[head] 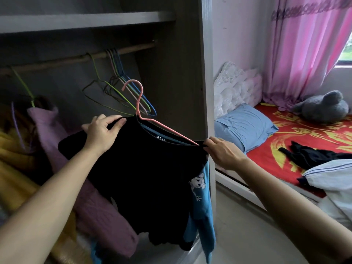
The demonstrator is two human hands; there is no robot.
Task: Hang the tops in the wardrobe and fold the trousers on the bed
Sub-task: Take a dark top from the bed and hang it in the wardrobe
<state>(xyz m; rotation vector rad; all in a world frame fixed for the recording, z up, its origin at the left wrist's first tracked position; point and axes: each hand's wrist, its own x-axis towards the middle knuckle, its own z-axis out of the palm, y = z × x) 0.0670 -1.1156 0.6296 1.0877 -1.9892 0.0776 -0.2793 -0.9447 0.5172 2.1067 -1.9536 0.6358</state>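
A black top with a blue printed part hangs on a pink wire hanger in front of the open wardrobe. My left hand pinches its left shoulder by the collar. My right hand grips the right shoulder over the hanger's end. The hook is free, below the wooden rail, where several empty wire hangers hang. A lilac knitted top hangs on a green hanger at the left. On the bed at the right lies a dark garment.
The wardrobe's grey side panel stands between the rail and the bed. A yellow garment fills the lower left. The bed holds a blue pillow, a grey plush toy and white cloth. Pink curtains hang behind.
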